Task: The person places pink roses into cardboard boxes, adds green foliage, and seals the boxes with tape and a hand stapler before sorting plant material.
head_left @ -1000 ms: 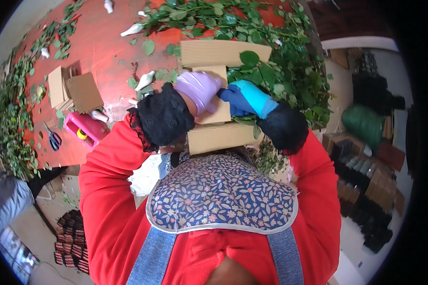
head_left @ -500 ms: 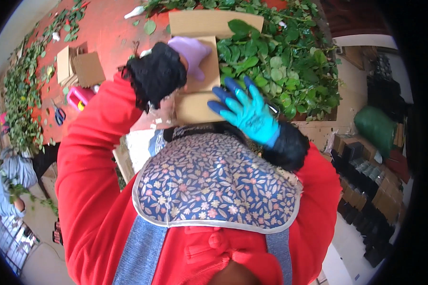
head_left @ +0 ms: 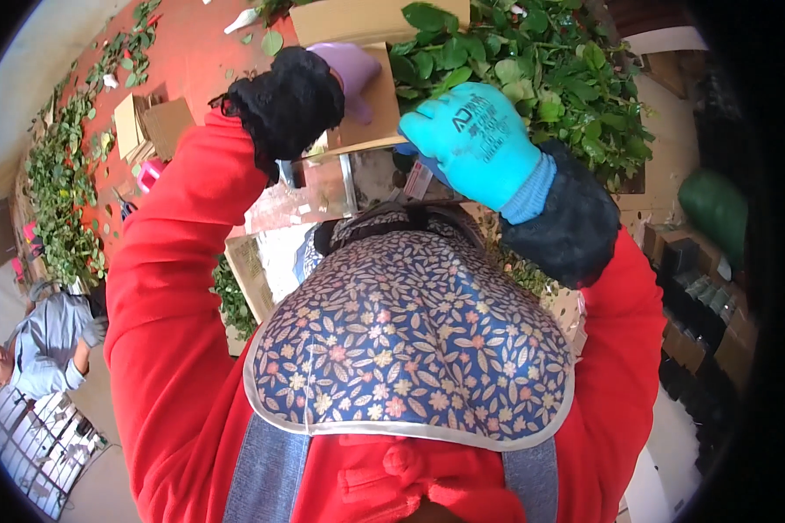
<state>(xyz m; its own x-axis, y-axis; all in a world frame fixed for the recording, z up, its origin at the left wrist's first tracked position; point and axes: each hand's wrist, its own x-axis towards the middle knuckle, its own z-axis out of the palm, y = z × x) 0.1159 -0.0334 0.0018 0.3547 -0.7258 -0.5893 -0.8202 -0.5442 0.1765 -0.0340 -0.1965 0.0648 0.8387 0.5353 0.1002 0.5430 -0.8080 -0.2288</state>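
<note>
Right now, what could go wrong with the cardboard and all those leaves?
The left hand presses the cardboard alone, so it might slide or bend. The right hand hovers by the leafy stems, which could snag its glove. Loose leaves on the red table might get caught underneath.

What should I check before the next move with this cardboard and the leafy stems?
1. Left hand (purple glove) on the cardboard sheet: ok, it lies flat on the sheet.
2. Right hand (blue glove) at the sheet's near edge: ok, though whether it grips is cannot tell.
3. Leafy stems within reach: ok, piled right beside the right hand.
4. Nothing trapped under the sheet: cannot tell, the hands and cuffs cover it.
5. Spare folded cardboard pieces on the red table: ok, stacked off to the left.
6. Other person out of the way: ok, far lower left.
</note>
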